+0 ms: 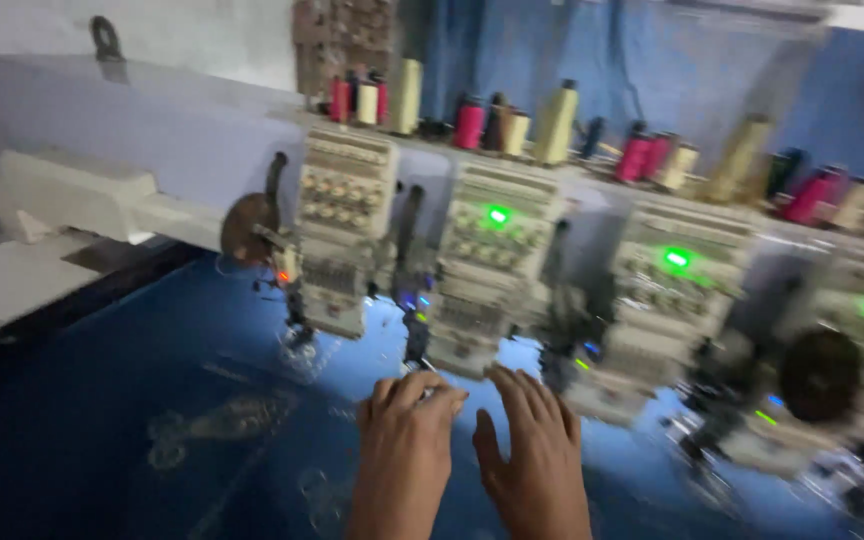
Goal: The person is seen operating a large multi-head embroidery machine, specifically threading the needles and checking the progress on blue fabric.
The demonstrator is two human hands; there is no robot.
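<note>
Here, a multi-head embroidery machine above a dark blue cloth (82, 420). At far left a pale frame (62, 195) steps down to the cloth's edge; from there the cloth runs flat and open toward the centre, with a faint stitched motif (222, 420) lying on it, well apart from the hands. Along the top a row of thread cones (472, 122), pink and cream, stands on the machine's shelf. Below hang the sewing heads: the first head (342, 230), the second head (487, 270) with a green lamp (497, 215), and further heads receding to the right, blurred.

Left hand (404, 440): reaching forward just under the second head, back uppermost, fingers curled narrowly; something small and pale seems pinched at the fingertips (432, 388), but blur makes this uncertain. Right hand (537, 450): just beside the left, nearly touching, fingers straight and slightly spread, holding nothing, palm toward the cloth. Little room remains between the hands and the needle area; open cloth lies to the left and nearer the viewer.
</note>
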